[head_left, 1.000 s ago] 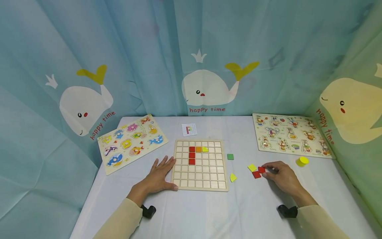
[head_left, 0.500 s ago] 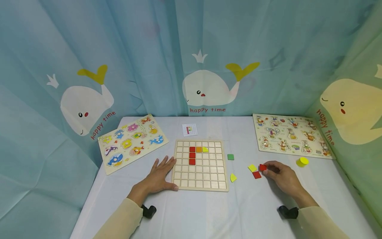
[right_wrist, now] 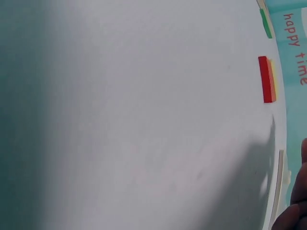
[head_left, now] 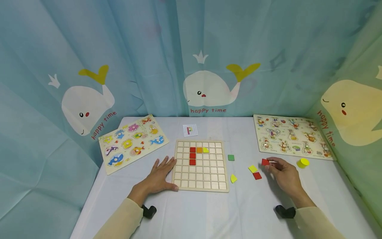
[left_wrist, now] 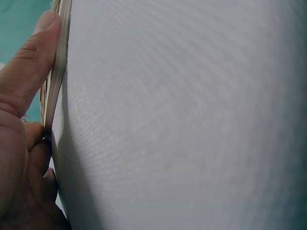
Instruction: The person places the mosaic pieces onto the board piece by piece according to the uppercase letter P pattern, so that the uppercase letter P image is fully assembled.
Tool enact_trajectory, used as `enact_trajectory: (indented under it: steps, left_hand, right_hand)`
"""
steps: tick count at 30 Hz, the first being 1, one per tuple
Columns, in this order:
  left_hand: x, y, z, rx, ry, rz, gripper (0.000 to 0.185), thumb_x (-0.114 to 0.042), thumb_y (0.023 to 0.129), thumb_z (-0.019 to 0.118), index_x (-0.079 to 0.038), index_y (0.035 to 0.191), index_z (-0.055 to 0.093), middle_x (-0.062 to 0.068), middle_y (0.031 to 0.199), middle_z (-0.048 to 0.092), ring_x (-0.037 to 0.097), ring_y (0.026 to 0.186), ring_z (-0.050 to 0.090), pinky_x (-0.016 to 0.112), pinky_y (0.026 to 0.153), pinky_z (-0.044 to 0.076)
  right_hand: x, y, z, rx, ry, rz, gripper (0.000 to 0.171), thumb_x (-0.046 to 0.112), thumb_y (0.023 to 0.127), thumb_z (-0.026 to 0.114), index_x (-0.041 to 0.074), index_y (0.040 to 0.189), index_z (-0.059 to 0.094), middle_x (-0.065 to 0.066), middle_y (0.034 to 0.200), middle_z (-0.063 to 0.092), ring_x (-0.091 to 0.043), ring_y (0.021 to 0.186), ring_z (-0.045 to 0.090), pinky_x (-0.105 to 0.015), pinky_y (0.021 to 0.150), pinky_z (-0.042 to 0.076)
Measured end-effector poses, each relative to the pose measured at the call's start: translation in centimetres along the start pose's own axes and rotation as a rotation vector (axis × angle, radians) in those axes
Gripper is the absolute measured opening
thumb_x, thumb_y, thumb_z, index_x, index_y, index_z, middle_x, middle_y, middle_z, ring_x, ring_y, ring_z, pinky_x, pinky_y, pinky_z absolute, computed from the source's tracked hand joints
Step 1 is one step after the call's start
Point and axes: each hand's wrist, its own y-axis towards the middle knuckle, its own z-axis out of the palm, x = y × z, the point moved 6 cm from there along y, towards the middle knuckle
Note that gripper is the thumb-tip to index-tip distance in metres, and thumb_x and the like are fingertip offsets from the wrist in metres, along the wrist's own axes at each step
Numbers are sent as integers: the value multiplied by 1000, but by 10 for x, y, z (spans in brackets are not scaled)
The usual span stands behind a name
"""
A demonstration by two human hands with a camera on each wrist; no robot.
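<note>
With thumb and fingertips my right hand (head_left: 285, 176) pinches a red square tile (head_left: 265, 162) above the cloth. Just left of it lie a yellow tile (head_left: 252, 169) and another red tile (head_left: 257, 176). My left hand (head_left: 158, 176) rests with spread fingers at the left edge of a wooden grid board (head_left: 199, 179); in the left wrist view its thumb (left_wrist: 33, 64) touches the board's edge. On the board, three red tiles (head_left: 192, 155) form a column, with an orange tile (head_left: 199, 150) and a yellow rounded tile (head_left: 206, 150) beside the top one.
A green tile (head_left: 231, 157) and a yellow quarter-round tile (head_left: 233, 178) lie right of the board. Behind it is a small pattern card (head_left: 190, 130). Picture puzzles stand at the left (head_left: 131, 146) and right (head_left: 293, 137). A yellow cylinder (head_left: 303, 163) sits beyond my right hand.
My right hand has lifted the red tile off the table and moved it slightly away from the other red tile. The left hand has stayed in place.
</note>
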Motion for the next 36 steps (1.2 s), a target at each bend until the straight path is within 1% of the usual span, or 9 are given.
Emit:
enact_trajectory:
  steps: [4,8,9,14,16,20,23,29,36]
  left_hand:
    - [0,0,0,3,-3,-6,118,-56,76,90,-13,168,29,3,176,24,26,166,5,52,134,-8]
    - [-1,-1,-1,8,4,-11,118,-56,77,89,-13,168,29,2,176,24,26,166,5,52,134,-8]
    - [-1,-1,-1,8,8,-10,118,-56,77,89,-13,168,29,2,176,24,26,166,5,52,134,-8]
    - [-3,-1,-1,6,21,-8,117,-57,78,88,-13,168,28,2,176,23,27,166,5,54,134,-8]
    - [-3,-1,-1,6,22,-9,117,-57,78,88,-13,168,28,2,176,23,27,166,5,54,134,-8]
    - [-3,0,-1,5,22,-11,118,-58,77,88,-13,168,27,2,176,23,27,166,5,54,134,-9]
    - [-2,0,-1,6,26,-11,118,-58,77,88,-14,168,27,2,176,23,27,166,5,54,134,-9]
    - [-1,1,0,11,33,-17,119,-59,77,88,-14,169,27,1,177,22,26,166,4,52,134,-9]
    - [-1,1,1,11,37,-19,118,-58,77,89,-15,169,27,1,176,22,26,166,5,53,134,-8]
  right_hand:
    - [6,1,1,-41,42,-26,34,13,99,74,4,132,69,-16,107,72,-4,78,58,-17,58,50]
    - [13,3,2,-64,50,-53,34,13,99,75,4,131,70,-17,109,73,-1,80,57,-15,60,50]
    - [15,3,3,-65,44,-55,34,13,99,75,4,132,70,-18,110,73,-4,82,58,-13,61,49]
    - [26,4,3,-60,51,-79,35,17,101,73,6,134,70,-18,112,73,-1,86,57,-9,66,49]
    - [31,5,4,-60,73,-92,34,17,101,73,6,133,71,-17,111,73,3,84,56,-8,67,49]
    - [40,6,9,-63,130,-102,35,16,100,75,4,132,71,-18,110,74,6,83,57,-8,68,50]
    - [46,7,14,-57,147,-88,35,17,100,75,6,133,71,-18,112,74,3,84,58,-10,67,52]
    - [54,5,24,-51,129,-52,35,19,101,73,10,135,71,-16,116,73,-5,87,59,-11,67,53]
    - [65,4,35,-57,165,-58,33,16,100,74,9,132,72,-17,113,74,-5,85,59,-10,67,53]
